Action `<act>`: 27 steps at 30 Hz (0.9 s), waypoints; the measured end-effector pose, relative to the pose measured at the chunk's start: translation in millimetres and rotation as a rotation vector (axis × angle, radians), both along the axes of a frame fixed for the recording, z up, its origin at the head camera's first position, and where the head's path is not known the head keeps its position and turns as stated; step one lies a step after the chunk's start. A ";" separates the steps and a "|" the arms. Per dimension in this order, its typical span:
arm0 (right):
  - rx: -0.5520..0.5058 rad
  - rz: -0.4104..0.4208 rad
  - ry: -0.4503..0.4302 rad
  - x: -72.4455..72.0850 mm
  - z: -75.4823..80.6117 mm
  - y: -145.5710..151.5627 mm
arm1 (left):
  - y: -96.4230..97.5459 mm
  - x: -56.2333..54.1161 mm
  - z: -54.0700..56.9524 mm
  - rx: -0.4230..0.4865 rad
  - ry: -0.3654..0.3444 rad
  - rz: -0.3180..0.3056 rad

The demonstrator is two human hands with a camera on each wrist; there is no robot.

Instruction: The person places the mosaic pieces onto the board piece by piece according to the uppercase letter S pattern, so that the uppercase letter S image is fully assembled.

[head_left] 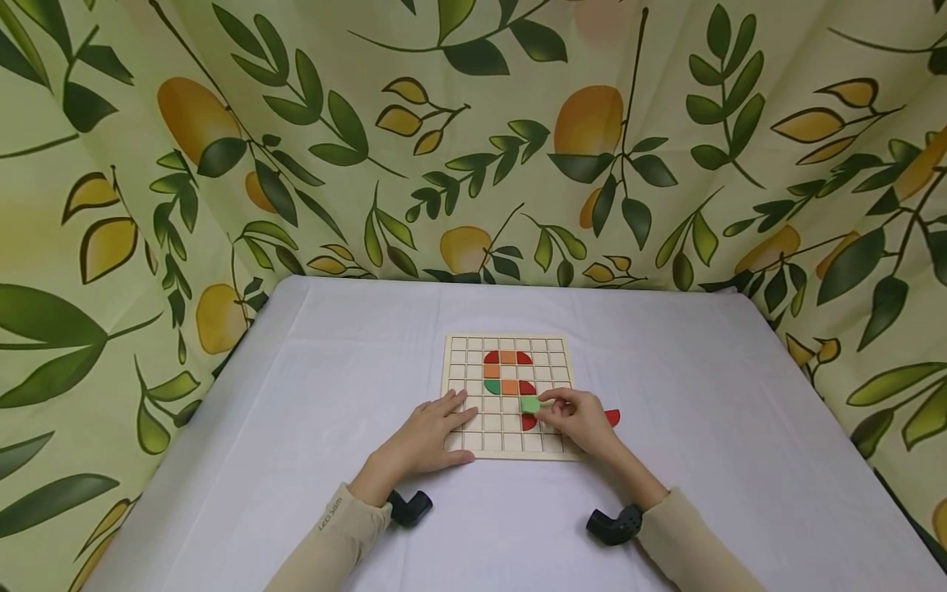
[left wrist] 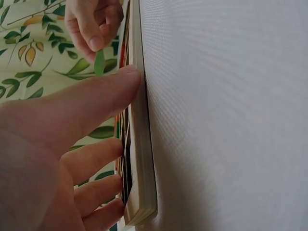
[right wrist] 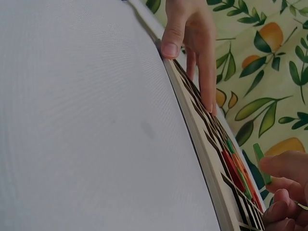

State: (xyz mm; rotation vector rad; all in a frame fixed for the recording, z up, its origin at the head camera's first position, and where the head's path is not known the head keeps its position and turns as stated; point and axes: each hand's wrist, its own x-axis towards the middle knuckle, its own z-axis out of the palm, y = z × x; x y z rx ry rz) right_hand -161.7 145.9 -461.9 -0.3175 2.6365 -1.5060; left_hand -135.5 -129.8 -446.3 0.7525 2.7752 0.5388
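Observation:
A square wooden grid board [head_left: 543, 442] lies on the table. On it sit red, orange and dark green pieces, including an orange square [head_left: 508, 357] and a dark green quarter-round [head_left: 491, 386]. My right hand [head_left: 582, 418] pinches a light green square tile [head_left: 529, 404] between thumb and fingers, over the board's lower right part. Just below that tile shows a red rounded piece [head_left: 528, 422]. My left hand [head_left: 427, 433] rests on the board's lower left corner, fingers spread over the cells and thumb at the near edge. In the left wrist view the held tile [left wrist: 99, 63] appears edge-on, above the board.
Right of the board, partly behind my right hand, lies another red piece [head_left: 612, 418]. A white cloth [head_left: 355, 353] covers the table, and a patterned curtain [head_left: 473, 164] hangs behind and at both sides. Black wrist devices [head_left: 616, 526] sit at both cuffs.

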 end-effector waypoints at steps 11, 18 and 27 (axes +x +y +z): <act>0.012 0.031 0.001 2.6 -1.5 -6.3 | 0.5 1.3 2.8 0.009 -0.003 0.000; 0.013 0.056 0.020 5.2 -3.0 -8.8 | 1.4 2.2 4.2 0.015 -0.006 0.000; 0.000 0.073 0.075 7.1 -7.5 -13.2 | 1.5 2.8 5.9 0.012 -0.010 -0.004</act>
